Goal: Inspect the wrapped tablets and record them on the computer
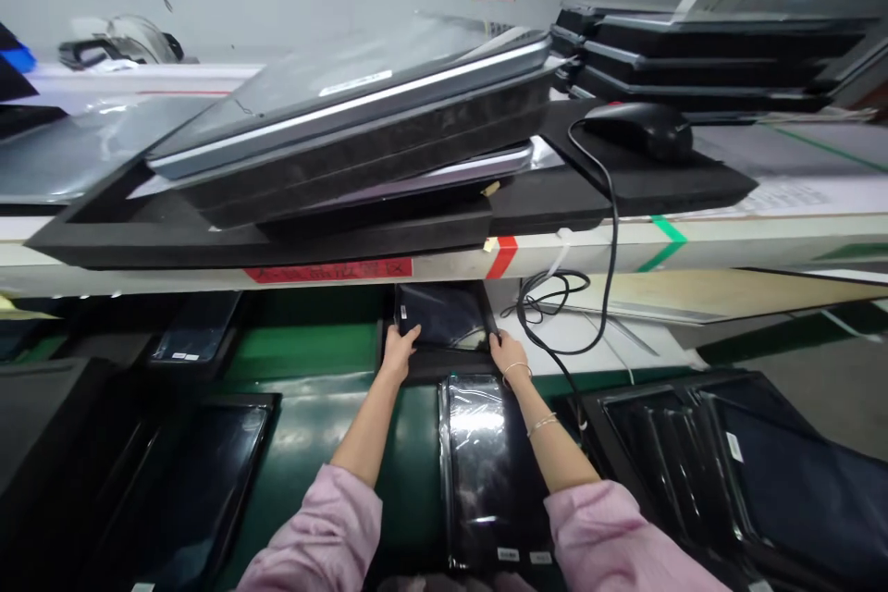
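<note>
My left hand (398,351) grips the left edge of a dark tablet-like panel (444,316) in glossy wrap, and my right hand (506,353) grips its right edge. The panel lies in a black foam tray (434,368) on the green conveyor belt (312,425), just under the edge of a raised shelf (728,240). Another wrapped black panel (486,472) lies nearer to me, between my forearms. Pink sleeves cover both my arms, and my right wrist wears bracelets.
On the raised shelf lie stacked black foam trays with grey panels (361,120), a black mouse (642,128) with its cable (610,231) hanging down beside my right hand, and more stacked trays (708,55). Dark panels lie left (201,481) and right (763,472) on the belt.
</note>
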Demonstrator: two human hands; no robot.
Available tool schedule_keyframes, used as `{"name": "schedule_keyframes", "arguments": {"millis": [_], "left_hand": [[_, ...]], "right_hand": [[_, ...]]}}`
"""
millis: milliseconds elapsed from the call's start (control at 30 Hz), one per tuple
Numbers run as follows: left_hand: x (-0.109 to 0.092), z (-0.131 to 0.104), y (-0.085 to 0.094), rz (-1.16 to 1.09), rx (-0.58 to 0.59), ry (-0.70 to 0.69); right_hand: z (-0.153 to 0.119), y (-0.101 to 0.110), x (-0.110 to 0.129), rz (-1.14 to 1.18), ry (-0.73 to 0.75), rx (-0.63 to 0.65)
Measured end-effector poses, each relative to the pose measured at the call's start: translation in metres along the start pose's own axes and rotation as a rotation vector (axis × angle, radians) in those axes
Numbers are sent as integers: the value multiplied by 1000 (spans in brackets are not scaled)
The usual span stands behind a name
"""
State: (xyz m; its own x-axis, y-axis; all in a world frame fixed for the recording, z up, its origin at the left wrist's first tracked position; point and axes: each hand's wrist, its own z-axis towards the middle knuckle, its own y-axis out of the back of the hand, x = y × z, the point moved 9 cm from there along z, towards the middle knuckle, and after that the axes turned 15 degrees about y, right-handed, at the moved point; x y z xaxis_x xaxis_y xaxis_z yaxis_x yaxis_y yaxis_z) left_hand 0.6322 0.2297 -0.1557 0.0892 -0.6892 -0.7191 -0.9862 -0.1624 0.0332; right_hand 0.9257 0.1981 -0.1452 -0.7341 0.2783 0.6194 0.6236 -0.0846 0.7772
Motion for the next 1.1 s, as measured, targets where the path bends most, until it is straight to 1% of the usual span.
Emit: {"name": "schedule_keyframes", "arguments": {"millis": [67, 100, 167, 233, 333, 367, 400, 467, 533, 567, 600, 667, 733, 800, 900, 1033, 1100], "left_hand": [[-11, -7, -7, -118, 137, -15], [-16, -13, -4, -167, 174, -22], [-23, -31, 12, -246, 230, -40], [-27, -58, 38, -301, 302, -82], [-30, -114, 83, -346, 409, -169], [-30, -133, 96, -339, 427, -176], [-29, -152, 107, -317, 438, -168], [-27, -187, 122, -252, 457, -138], [-29, -216, 132, -194, 476, -147], [-32, -228, 135, -168, 483, -168], [-34, -238, 137, -141, 491, -194], [-39, -254, 138, -82, 497, -250], [-42, -263, 138, -29, 496, -301], [-45, -270, 136, 14, 493, -335], [-45, -277, 133, 75, 495, -356], [-44, -281, 129, 115, 500, -364], [-45, -280, 125, 119, 496, -383]], "right_hand": [[-5, 12, 10, 114, 52, -106], [-10, 19, 15, 176, 76, -156], [-25, 31, 25, 285, 112, -224], [-47, 36, 34, 451, 102, -227], [-93, 30, 54, 870, 26, -100], [-110, 29, 64, 993, 22, -45], [-127, 30, 74, 1068, 38, 8], [-161, 33, 91, 1090, 83, 130], [-192, 34, 99, 1073, 94, 236], [-204, 35, 100, 1069, 100, 263], [-213, 38, 100, 1071, 114, 265], [-224, 48, 97, 1067, 155, 208], [-230, 60, 93, 1038, 196, 130], [-235, 73, 88, 996, 229, 49], [-243, 85, 82, 945, 272, -25], [-253, 89, 73, 917, 311, -52], [-256, 87, 74, 903, 327, -28]]}}
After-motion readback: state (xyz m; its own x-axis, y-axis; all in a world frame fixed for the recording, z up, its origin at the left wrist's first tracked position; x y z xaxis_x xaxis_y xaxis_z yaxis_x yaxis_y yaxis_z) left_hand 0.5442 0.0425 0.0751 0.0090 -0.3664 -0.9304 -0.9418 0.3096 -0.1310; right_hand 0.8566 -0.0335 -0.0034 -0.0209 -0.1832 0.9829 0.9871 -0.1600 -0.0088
